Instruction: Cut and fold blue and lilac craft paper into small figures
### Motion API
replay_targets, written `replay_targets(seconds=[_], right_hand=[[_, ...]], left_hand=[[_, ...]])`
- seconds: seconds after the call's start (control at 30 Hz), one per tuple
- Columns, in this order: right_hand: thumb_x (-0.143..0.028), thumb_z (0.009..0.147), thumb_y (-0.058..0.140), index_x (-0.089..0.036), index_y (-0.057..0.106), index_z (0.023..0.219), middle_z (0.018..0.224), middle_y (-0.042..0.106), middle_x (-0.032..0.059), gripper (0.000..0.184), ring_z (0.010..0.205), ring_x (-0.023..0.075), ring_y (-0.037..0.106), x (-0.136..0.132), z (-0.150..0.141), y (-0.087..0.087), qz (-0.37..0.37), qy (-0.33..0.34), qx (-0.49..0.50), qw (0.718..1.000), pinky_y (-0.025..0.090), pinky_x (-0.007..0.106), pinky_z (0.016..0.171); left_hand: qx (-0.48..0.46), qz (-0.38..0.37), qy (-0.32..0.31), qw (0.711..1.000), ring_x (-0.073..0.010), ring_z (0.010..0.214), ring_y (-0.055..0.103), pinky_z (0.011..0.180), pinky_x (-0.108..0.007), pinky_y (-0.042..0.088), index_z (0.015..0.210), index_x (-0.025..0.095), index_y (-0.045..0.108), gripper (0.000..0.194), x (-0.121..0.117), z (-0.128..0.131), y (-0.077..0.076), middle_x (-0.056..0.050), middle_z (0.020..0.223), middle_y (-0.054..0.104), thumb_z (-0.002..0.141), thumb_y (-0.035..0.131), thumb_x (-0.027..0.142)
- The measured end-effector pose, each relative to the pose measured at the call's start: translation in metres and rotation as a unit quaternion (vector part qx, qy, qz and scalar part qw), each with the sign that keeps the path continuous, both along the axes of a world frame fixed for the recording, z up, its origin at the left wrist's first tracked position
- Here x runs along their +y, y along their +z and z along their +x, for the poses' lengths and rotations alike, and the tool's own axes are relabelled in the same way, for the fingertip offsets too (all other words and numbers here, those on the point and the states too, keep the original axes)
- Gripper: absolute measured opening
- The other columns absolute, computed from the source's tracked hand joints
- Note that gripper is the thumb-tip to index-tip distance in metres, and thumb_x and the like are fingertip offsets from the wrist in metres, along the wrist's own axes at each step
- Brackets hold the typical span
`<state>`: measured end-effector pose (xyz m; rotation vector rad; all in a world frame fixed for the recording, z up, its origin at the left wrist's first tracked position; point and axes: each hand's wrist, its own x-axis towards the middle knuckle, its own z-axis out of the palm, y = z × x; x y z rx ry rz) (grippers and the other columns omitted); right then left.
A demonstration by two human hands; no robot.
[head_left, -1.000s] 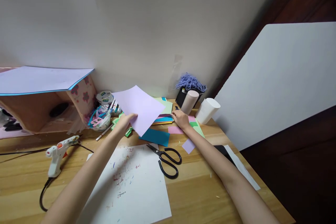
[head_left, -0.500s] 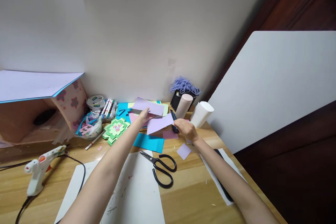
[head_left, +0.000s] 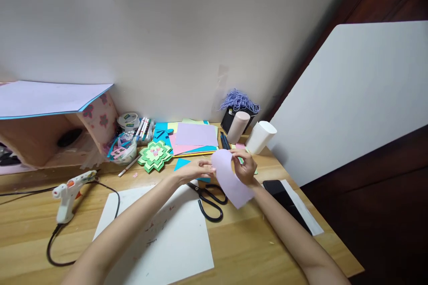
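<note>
Here the lilac paper (head_left: 230, 178) curls above the scissors (head_left: 209, 200), pinched at its edges by the fingers of the left hand (head_left: 197, 170) and right hand (head_left: 245, 167). Squeezed harder, it might crease (thin sheet). Around it: a wooden table (head_left: 254, 249) against a white wall (head_left: 187, 40), with glue gun (head_left: 67, 193) and white sheet (head_left: 160, 231).

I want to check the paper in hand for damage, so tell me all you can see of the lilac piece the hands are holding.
The lilac paper piece is a thin, matte, plain sheet, bent into a curve with its rounded top edge up and a lower corner pointing down right. The left hand pinches its left edge; the right hand grips its upper right. It hangs above the wooden desk, partly covering the black scissors. No tears or marks show.
</note>
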<state>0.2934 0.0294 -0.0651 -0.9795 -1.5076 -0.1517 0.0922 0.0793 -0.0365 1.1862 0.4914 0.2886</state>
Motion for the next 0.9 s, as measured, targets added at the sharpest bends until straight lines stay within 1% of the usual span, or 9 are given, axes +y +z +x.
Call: replay_targets(seconds=[0.1, 0.17, 0.23, 0.27, 0.33, 0.4, 0.6, 0.77, 0.9], right_hand=[[-0.021, 0.088, 0.048, -0.023, 0.051, 0.088, 0.086, 0.067, 0.0048, 0.003, 0.084, 0.0182, 0.065, -0.004, -0.008, -0.004, -0.041, 0.008, -0.007, 0.999, 0.053, 0.036, 0.072], [-0.023, 0.087, 0.051, -0.023, 0.052, 0.092, 0.088, 0.067, 0.0044, 0.006, 0.083, 0.0172, 0.065, -0.01, -0.013, -0.003, -0.079, 0.025, -0.021, 0.996, 0.054, 0.034, 0.071], [-0.026, 0.086, 0.052, -0.021, 0.052, 0.095, 0.087, 0.066, 0.0035, 0.01, 0.076, 0.0154, 0.064, -0.019, -0.02, -0.001, -0.168, 0.066, -0.042, 0.983, 0.053, 0.03, 0.067], [-0.028, 0.086, 0.052, -0.021, 0.052, 0.095, 0.086, 0.064, 0.0029, 0.011, 0.074, 0.0145, 0.063, -0.025, -0.024, 0.0, -0.239, 0.095, -0.059, 0.965, 0.053, 0.028, 0.064], [-0.032, 0.083, 0.054, -0.02, 0.053, 0.09, 0.085, 0.061, 0.0027, 0.014, 0.071, 0.0139, 0.06, -0.038, -0.033, -0.001, -0.381, 0.146, -0.113, 0.906, 0.05, 0.026, 0.062], [-0.031, 0.074, 0.064, -0.019, 0.051, 0.094, 0.09, 0.058, 0.0037, 0.027, 0.078, 0.0165, 0.057, -0.05, -0.043, -0.005, -0.432, 0.143, -0.167, 0.875, 0.048, 0.028, 0.067], [-0.011, 0.07, 0.052, -0.018, 0.047, 0.091, 0.09, 0.055, 0.0052, 0.023, 0.083, 0.0202, 0.053, -0.07, -0.062, -0.019, -0.436, 0.072, -0.255, 0.86, 0.044, 0.031, 0.072], [-0.012, 0.074, 0.047, -0.02, 0.043, 0.091, 0.092, 0.052, 0.0053, 0.019, 0.085, 0.0192, 0.054, -0.073, -0.046, -0.029, -0.419, 0.063, -0.19, 0.886, 0.045, 0.03, 0.073], [-0.021, 0.079, 0.048, -0.019, 0.046, 0.092, 0.092, 0.051, 0.0075, 0.013, 0.09, 0.0227, 0.053, -0.063, -0.023, -0.039, -0.398, -0.07, -0.136, 0.904, 0.044, 0.036, 0.08]], left_hand=[[0.019, 0.009, 0.054, 0.998, -0.0149, 0.08, 0.058, 0.08, -0.029, 0.044, 0.079, 0.013, 0.064, 0.031, -0.005, -0.016, -0.006, -0.006, 0.083, 0.062, 0.068, 0.07, 0.041], [0.038, 0.028, 0.104, 0.994, -0.0138, 0.074, 0.056, 0.071, -0.026, 0.043, 0.078, 0.013, 0.062, 0.031, -0.007, -0.032, -0.009, -0.004, 0.078, 0.06, 0.068, 0.069, 0.042], [0.06, 0.055, 0.171, 0.982, -0.0133, 0.073, 0.054, 0.065, -0.024, 0.041, 0.081, 0.016, 0.061, 0.031, -0.01, -0.05, -0.012, -0.001, 0.079, 0.059, 0.07, 0.066, 0.044], [0.078, 0.082, 0.224, 0.968, -0.0137, 0.073, 0.053, 0.063, -0.023, 0.039, 0.08, 0.017, 0.06, 0.031, -0.012, -0.06, -0.014, 0.0, 0.078, 0.058, 0.069, 0.066, 0.045], [0.101, 0.127, 0.32, 0.933, -0.0145, 0.071, 0.051, 0.061, -0.023, 0.037, 0.077, 0.017, 0.058, 0.033, -0.017, -0.08, -0.021, 0.001, 0.074, 0.057, 0.069, 0.064, 0.048], [0.117, 0.146, 0.377, 0.907, -0.0155, 0.067, 0.05, 0.058, -0.023, 0.036, 0.079, 0.017, 0.056, 0.036, -0.021, -0.099, -0.029, 0.001, 0.069, 0.055, 0.069, 0.061, 0.05], [0.134, 0.183, 0.471, 0.853, -0.0159, 0.066, 0.049, 0.06, -0.024, 0.036, 0.079, 0.017, 0.054, 0.033, -0.03, -0.133, -0.054, 0.001, 0.07, 0.054, 0.076, 0.054, 0.049], [0.129, 0.205, 0.504, 0.829, -0.0149, 0.064, 0.045, 0.06, -0.024, 0.033, 0.072, 0.017, 0.053, 0.031, -0.033, -0.133, -0.06, 0.002, 0.066, 0.05, 0.079, 0.051, 0.047], [0.107, 0.204, 0.498, 0.836, -0.0155, 0.07, 0.049, 0.065, -0.023, 0.036, 0.077, 0.017, 0.057, 0.032, -0.035, -0.127, -0.058, 0.001, 0.073, 0.056, 0.083, 0.047, 0.047]])
